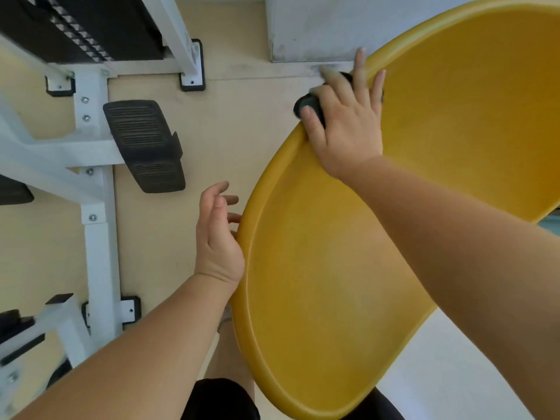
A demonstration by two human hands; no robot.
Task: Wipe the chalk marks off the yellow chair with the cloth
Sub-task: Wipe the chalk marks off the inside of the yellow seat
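Observation:
The yellow chair (333,268) fills the right half of the view, its smooth moulded seat facing me. My right hand (348,125) lies on the seat's upper left rim with fingers spread, pressing a dark cloth (309,106) that bulges out under the thumb and palm. My left hand (218,234) is at the chair's left edge, fingers apart and curled toward the rim, holding nothing. I cannot make out distinct chalk marks on the seat, only a faint pale haze.
A white metal exercise machine frame (97,207) with a black foot pedal (142,144) stands on the beige floor at the left. A white pillar base (303,31) is behind the chair. My legs in dark shorts (221,398) are at the bottom.

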